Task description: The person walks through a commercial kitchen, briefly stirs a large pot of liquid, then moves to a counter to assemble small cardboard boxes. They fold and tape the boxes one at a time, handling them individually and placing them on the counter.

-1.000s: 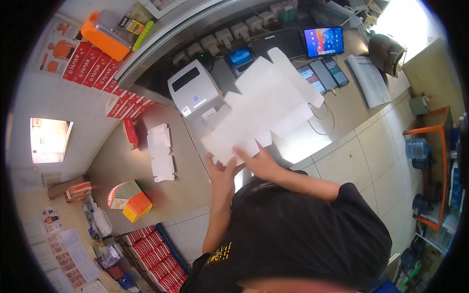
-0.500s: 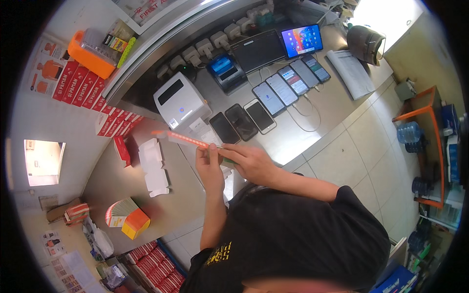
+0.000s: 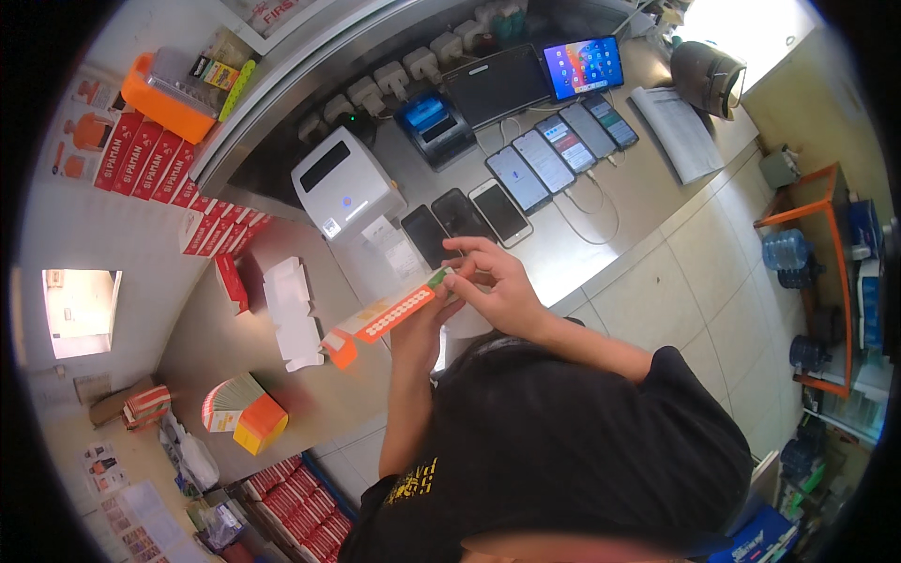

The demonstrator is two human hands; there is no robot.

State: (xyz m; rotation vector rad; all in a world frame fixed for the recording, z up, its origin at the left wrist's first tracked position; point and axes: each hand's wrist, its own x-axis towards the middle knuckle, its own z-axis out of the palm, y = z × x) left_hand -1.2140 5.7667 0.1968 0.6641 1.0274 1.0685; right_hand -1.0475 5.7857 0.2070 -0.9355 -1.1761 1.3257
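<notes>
My left hand (image 3: 418,330) grips a long, thin cardboard carton (image 3: 399,314) from beneath, above the near part of the counter. The carton has an orange side with a row of white dots, a paler face and an orange flap sticking out at its left end. At its other end, which is green, the fingers of my right hand (image 3: 497,289) are bent and pinch the edge. An opened-out white carton (image 3: 293,314) lies on the counter to the left. Nearer stands a fanned pile of flat cartons (image 3: 233,405) beside an orange and yellow box (image 3: 261,424).
Several phones (image 3: 518,178) lie beyond my hands, some with cables. A white printer (image 3: 343,178), a dark blue-screened device (image 3: 436,131) and a lit tablet (image 3: 582,68) stand behind. Red boxes (image 3: 141,155) are stacked at left; red packets (image 3: 300,507) fill a crate below.
The carton has swung down and turned, so its orange dotted side and end flap now show. My right hand has shifted to its green end, fingers lifted more.
</notes>
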